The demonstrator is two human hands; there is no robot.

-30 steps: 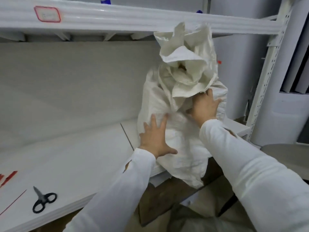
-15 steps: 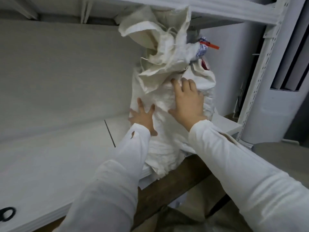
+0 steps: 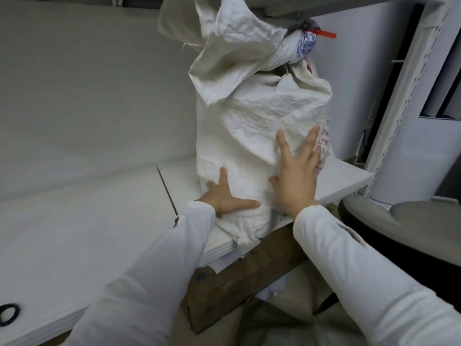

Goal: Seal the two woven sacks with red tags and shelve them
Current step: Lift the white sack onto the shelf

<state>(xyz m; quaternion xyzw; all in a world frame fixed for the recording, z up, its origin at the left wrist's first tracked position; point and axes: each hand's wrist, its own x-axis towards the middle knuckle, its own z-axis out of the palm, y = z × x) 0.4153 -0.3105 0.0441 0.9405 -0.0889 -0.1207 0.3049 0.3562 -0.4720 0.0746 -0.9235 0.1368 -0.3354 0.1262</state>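
A white woven sack (image 3: 259,116) stands upright on the white shelf board (image 3: 99,216), near its right end. Its gathered neck is tied off with a red tag (image 3: 325,34) at the top right, under the upper shelf. Loose flaps of the sack's mouth spread above and to the left. My left hand (image 3: 225,196) lies flat against the sack's lower left, fingers spread. My right hand (image 3: 296,168) presses flat on its lower right side, fingers straight. The sack's bottom corner hangs slightly over the shelf's front edge. Only one sack can be told apart.
A perforated white rack upright (image 3: 404,101) stands right of the sack. A grey rounded object (image 3: 399,216) sits at right below it. Black scissor handles (image 3: 8,314) peek in at the left edge of the shelf. A brown wooden beam (image 3: 249,278) runs under the shelf.
Both hands slid down the sack from its upper part to its base. The sack went deeper onto the shelf and stands more upright. The camera moved closer.
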